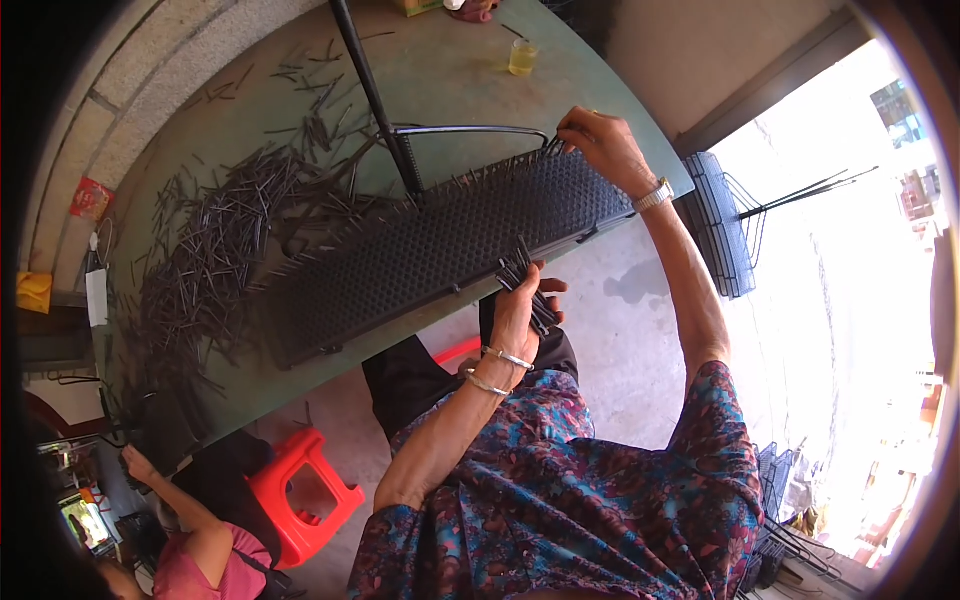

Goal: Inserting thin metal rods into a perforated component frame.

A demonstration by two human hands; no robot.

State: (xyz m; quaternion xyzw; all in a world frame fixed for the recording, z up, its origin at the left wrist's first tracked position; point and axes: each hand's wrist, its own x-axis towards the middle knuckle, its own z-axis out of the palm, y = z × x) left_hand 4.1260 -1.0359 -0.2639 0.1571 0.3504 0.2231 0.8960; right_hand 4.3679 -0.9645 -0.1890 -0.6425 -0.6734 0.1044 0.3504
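A long black board (420, 255) with a close grid of small holes lies along the table's near edge, and thin dark sticks stand up along its far edge. Below that board my left hand (518, 310) is closed around a bundle of short dark sticks (513, 268), whose ends poke out past the fingers. At the board's far right end my right hand (600, 145) is closed in a pinch, its fingertips low over the last of the upright sticks. Whatever lies between those fingertips is too small to tell from the sticks beside them.
Loose dark sticks (215, 235) cover the left of the green table (450, 95). A black pole (365, 80) with a side rod (470, 129) rises behind the board. A glass of yellow liquid (522, 57) stands farther back. Left, a person (205, 530) works near a red stool (305, 495).
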